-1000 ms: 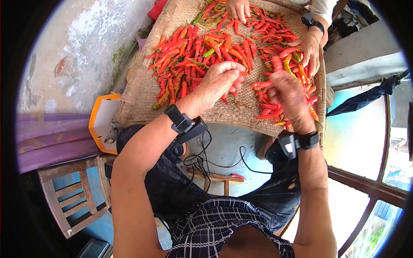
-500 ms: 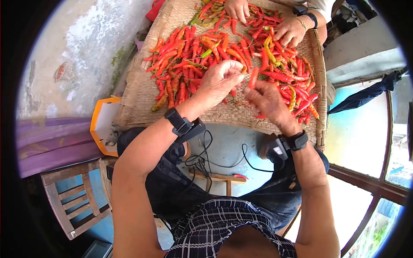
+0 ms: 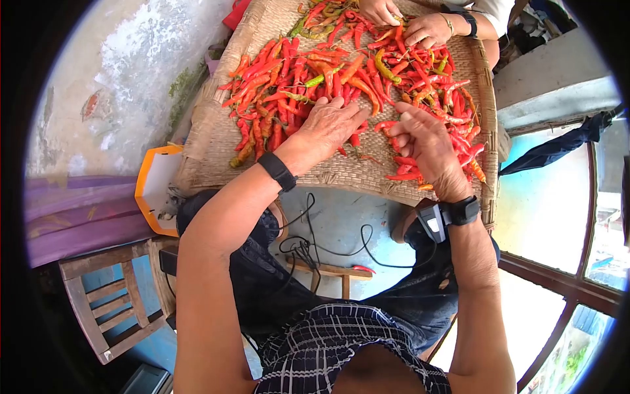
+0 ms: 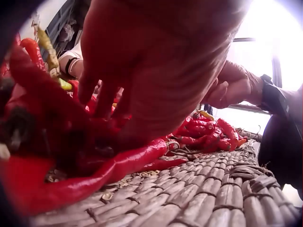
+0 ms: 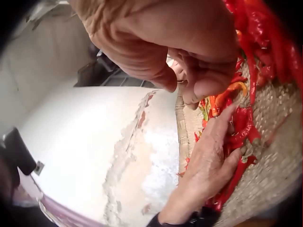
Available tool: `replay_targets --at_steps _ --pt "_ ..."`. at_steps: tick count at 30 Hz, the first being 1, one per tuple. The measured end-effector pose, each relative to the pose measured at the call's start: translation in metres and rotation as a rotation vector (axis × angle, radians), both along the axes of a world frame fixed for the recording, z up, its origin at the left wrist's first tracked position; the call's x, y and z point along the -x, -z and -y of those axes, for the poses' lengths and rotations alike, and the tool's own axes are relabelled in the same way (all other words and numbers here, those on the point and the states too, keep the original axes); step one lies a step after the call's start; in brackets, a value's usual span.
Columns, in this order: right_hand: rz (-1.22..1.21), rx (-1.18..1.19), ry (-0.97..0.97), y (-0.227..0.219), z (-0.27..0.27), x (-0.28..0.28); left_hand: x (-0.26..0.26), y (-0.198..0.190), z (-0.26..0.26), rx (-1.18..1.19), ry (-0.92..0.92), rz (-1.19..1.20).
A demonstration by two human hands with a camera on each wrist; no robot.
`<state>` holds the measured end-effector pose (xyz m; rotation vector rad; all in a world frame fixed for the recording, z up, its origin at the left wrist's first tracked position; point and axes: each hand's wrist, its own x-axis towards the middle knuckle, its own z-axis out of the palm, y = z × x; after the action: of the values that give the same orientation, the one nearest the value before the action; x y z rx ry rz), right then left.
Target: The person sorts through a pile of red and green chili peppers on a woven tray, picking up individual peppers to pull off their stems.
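Red chili peppers (image 3: 279, 85) lie heaped on the left of a woven tray (image 3: 216, 148). My left hand (image 3: 325, 128) reaches over the near right side of this heap, fingers extended down among the peppers in the left wrist view. Under its palm lies a glossy red chili (image 4: 137, 156). My right hand (image 3: 423, 141) is raised above the near edge of the right-hand heap (image 3: 459, 121), fingers curled in. In the right wrist view its thumb and fingertip come together on a small brown stem-like bit (image 5: 182, 81).
Across the tray another person's hands (image 3: 426, 29) handle peppers at the far edge. A yellowish-green chili (image 3: 386, 67) lies between the heaps. A patchy wall (image 3: 111, 85) stands left, a window (image 3: 545, 197) right. A wooden chair (image 3: 118, 295) and black cables (image 3: 305, 246) are below.
The red chili that my right hand held half a second ago is no longer in it. My left hand has lowered and stretched out onto the peppers. The other person's hands have come together.
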<state>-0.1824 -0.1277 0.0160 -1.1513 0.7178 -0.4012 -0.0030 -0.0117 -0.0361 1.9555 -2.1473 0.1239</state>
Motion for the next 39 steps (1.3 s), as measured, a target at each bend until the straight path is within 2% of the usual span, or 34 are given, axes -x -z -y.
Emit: replay_targets --at_steps 2,6,10,12,15,21,25,27,28,30,32,34,35,36,38,39 --pt "-0.099 0.141 -0.169 0.000 -0.007 -0.002 0.001 -0.001 -0.002 -0.027 -0.002 0.017" --pt "-0.169 0.342 -0.295 0.003 -0.011 -0.002 -0.002 -0.004 -0.001 -0.003 -0.013 0.049" --pt "-0.225 0.429 -0.319 0.002 -0.013 -0.003 -0.001 -0.001 -0.001 0.042 -0.008 0.009" --pt "-0.203 0.445 -0.317 0.002 -0.012 -0.003 -0.002 0.004 -0.001 0.114 0.082 -0.003" --pt "-0.186 0.436 -0.314 0.005 -0.012 -0.003 -0.003 0.005 -0.002 0.087 0.116 -0.003" --pt "-0.155 0.469 -0.297 0.007 -0.010 -0.004 -0.001 0.006 -0.005 0.008 0.066 0.084" --pt "-0.174 0.426 -0.203 0.004 -0.011 -0.005 -0.006 -0.001 0.002 0.084 0.035 0.019" --pt "-0.127 0.441 -0.084 0.004 -0.010 -0.006 -0.007 -0.016 0.006 0.133 -0.090 -0.342" --pt "-0.127 0.441 -0.079 0.004 -0.010 -0.007 -0.008 -0.023 0.008 0.133 -0.086 -0.341" --pt "-0.095 0.485 -0.013 0.003 -0.010 -0.009 -0.012 -0.031 0.013 0.253 -0.112 -0.520" --pt "-0.112 0.483 -0.033 0.002 -0.011 -0.009 -0.014 -0.032 0.014 0.342 -0.082 -0.544" --pt "-0.131 0.481 -0.057 0.006 -0.012 -0.009 -0.011 -0.044 0.009 0.011 -0.214 -1.072" --pt "-0.154 0.616 -0.083 0.013 -0.013 -0.010 -0.010 -0.042 0.007 0.061 -0.096 -1.217" --pt "-0.177 0.752 -0.109 0.015 -0.016 -0.012 -0.007 -0.047 0.004 0.061 -0.097 -1.217" --pt "-0.178 0.808 -0.141 0.012 -0.020 -0.012 -0.003 -0.060 -0.002 -0.193 -0.053 -1.529" --pt "-0.153 0.849 -0.155 0.017 -0.019 -0.012 -0.001 -0.055 -0.001 -0.140 0.033 -1.571"
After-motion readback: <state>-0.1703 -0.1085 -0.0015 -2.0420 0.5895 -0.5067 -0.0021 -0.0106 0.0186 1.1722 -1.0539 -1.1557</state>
